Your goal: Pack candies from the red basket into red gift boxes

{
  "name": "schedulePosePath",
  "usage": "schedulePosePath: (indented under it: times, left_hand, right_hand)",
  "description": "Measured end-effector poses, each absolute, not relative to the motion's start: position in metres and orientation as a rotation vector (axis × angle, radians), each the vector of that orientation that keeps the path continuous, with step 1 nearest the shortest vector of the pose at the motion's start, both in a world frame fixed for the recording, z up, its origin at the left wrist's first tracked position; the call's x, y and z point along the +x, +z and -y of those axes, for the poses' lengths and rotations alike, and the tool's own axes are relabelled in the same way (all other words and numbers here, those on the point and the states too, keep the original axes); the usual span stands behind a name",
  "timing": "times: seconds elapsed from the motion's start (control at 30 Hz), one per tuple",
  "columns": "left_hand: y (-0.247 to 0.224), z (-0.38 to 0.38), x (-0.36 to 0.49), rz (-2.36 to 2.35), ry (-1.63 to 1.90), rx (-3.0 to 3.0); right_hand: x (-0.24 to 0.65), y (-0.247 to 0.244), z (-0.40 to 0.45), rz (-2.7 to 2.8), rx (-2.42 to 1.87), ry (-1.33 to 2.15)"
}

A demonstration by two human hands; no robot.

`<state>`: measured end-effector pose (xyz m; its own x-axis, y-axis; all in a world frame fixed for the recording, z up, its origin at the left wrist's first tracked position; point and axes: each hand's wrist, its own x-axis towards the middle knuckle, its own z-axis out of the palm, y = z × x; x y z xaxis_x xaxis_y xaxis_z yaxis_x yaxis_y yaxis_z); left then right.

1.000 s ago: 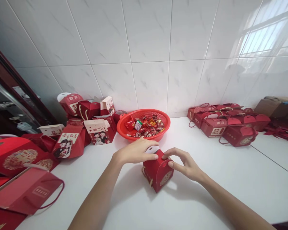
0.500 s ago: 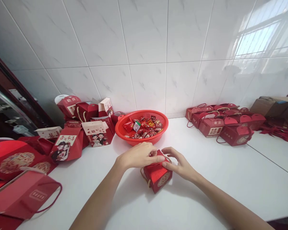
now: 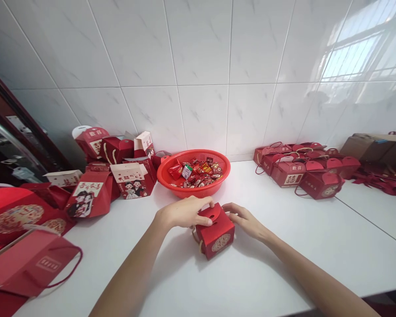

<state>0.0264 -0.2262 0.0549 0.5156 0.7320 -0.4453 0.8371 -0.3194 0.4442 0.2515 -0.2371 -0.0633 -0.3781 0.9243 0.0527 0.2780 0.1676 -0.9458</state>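
A small red gift box point(image 3: 219, 233) stands on the white table, with a round gold pattern on its front and a slotted flap on its top. My left hand point(image 3: 185, 213) is closed on its upper left part, the thumb lying on the flap. At the right side, my right hand point(image 3: 246, 220) holds the box with bent fingers; the fingertips are partly hidden behind its edge. A twisted tan cord handle point(image 3: 198, 241) hangs at the box's left side. Just behind stands a red plastic basket point(image 3: 194, 192) with wrapped sweets point(image 3: 201, 172) in it.
Several open red boxes point(image 3: 92, 193) crowd the left side, one with a dark red cord point(image 3: 81, 264) nearest. Closed red boxes point(image 3: 288, 174) stand in rows at the back right, beside a brown carton point(image 3: 366, 147). A tiled wall point(image 3: 204, 114) borders the table point(image 3: 185, 281).
The box has turned a little and its top flap now lies flatter. My left thumb has shifted left on the flap, and my right thumb has left the top for the right side.
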Motion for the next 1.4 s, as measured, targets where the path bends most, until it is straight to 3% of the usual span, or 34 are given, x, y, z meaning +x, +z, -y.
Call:
schedulePosePath:
  times: [0.4, 0.93, 1.1, 1.4]
  left_hand:
    - [0.047, 0.213, 0.023, -1.135, 0.037, 2.301]
    - [0.053, 0.211, 0.012, -1.008, 0.002, 2.195]
    - [0.063, 0.211, 0.0, -1.131, 0.228, 1.954]
    - [0.076, 0.225, 0.014, -0.882, 0.696, 1.706]
  right_hand:
    - [0.262, -0.059, 0.231, 1.617, -1.163, 1.211]
    - [0.279, -0.023, 0.239, 1.234, -0.861, 1.299]
    - [0.279, -0.024, 0.241, 1.26, -0.829, 1.288]
    - [0.277, -0.027, 0.243, 1.31, -0.785, 1.33]
